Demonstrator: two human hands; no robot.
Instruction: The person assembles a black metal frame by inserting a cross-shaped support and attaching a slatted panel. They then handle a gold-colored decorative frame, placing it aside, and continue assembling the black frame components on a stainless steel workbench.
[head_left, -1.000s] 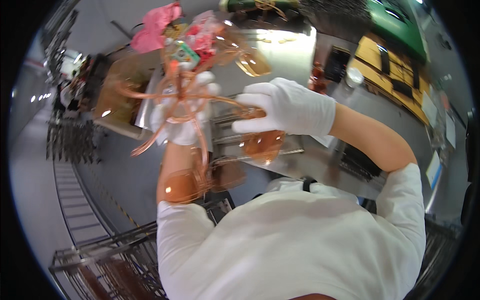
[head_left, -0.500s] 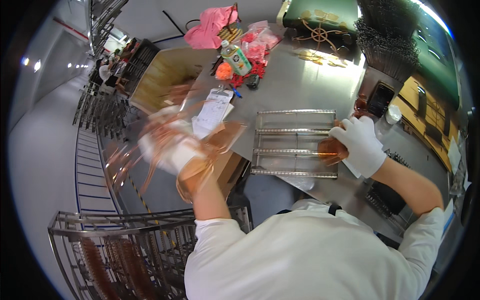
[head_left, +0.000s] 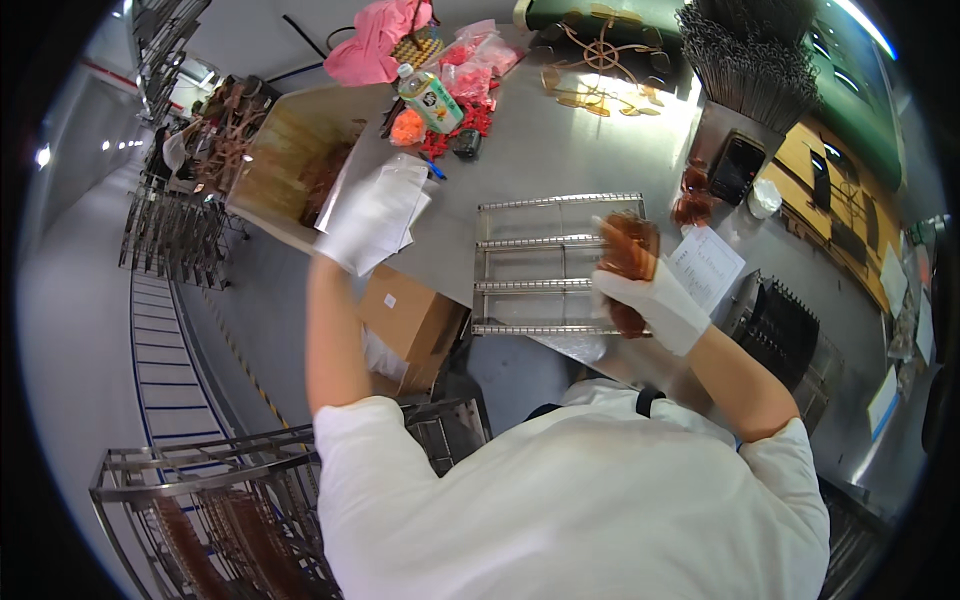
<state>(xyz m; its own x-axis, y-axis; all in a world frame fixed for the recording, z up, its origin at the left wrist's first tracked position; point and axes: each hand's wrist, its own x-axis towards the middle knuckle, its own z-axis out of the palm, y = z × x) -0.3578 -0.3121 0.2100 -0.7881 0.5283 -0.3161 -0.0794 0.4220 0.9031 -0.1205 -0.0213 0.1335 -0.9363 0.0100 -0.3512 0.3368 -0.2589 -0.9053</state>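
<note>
My right hand (head_left: 660, 305), in a white glove, is closed round several brown see-through lenses (head_left: 630, 245). It holds them over the right end of a metal wire rack (head_left: 560, 243) with several cross rails. My left hand (head_left: 362, 225), also gloved, is smeared by motion above white papers (head_left: 405, 195) at the table's left edge; its fingers cannot be made out. Brown branched moulded pieces (head_left: 232, 135) show beside a large yellowish bin (head_left: 275, 150) at the far left; whether they are in the air is unclear. More brown lenses (head_left: 692, 195) lie right of the rack.
A branched amber moulding (head_left: 605, 60) lies at the back by the green conveyor belt (head_left: 850, 130). A bottle (head_left: 430, 98), pink bags, a phone (head_left: 737, 165) and a bundle of metal wires (head_left: 745, 75) stand around. A cardboard box (head_left: 410, 310) and a rack trolley (head_left: 200, 480) are at left.
My left hand has let go of the brown branched moulding and moved toward the papers. My right hand's lenses have turned upward over the rack. The whole view has shifted a little.
</note>
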